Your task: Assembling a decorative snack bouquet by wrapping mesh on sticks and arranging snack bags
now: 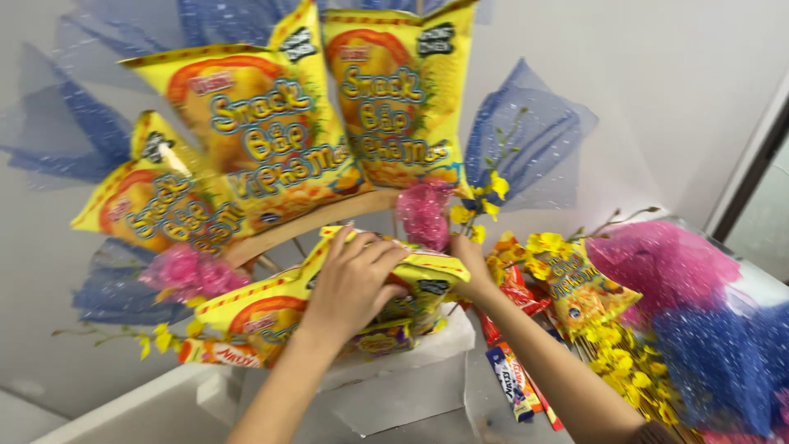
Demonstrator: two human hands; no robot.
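The left hand (pixel 353 284) lies flat on top of a yellow snack bag (pixel 279 308), fingers spread and pressing down on its upper face, not curled round it; the right hand (pixel 468 259) is at the bag's far right end, and whether its fingers pinch the edge or only touch it I cannot tell, since the bag hides them. The bag sits on a white foam block (pixel 403 378), directly on its top face, and the pressing palm seems there to steady it against the block while the other hand sets its end.

The bag lies nearly level; its long axis runs from lower left to upper right across the block, with the right end a little higher and pointing toward a pink puff (pixel 423 212) just above the block. Its printed face looks up toward the camera.

Above the block three more yellow bags (pixel 263 123) stand fanned out like petals, each tilted so its bottom aims down at the block; thin sticks (pixel 271 265) run from behind them toward it, and seem to be what holds them up. Blue mesh (pixel 526 136) fills the gaps behind that fan. Another pink puff (pixel 189 273) sits left of the block, with yellow flowers (pixel 160 335) beside it. Right of the block lie small snack packets (pixel 518 382), a smaller yellow bag (pixel 579 288) and more pink and blue mesh (pixel 699 329).
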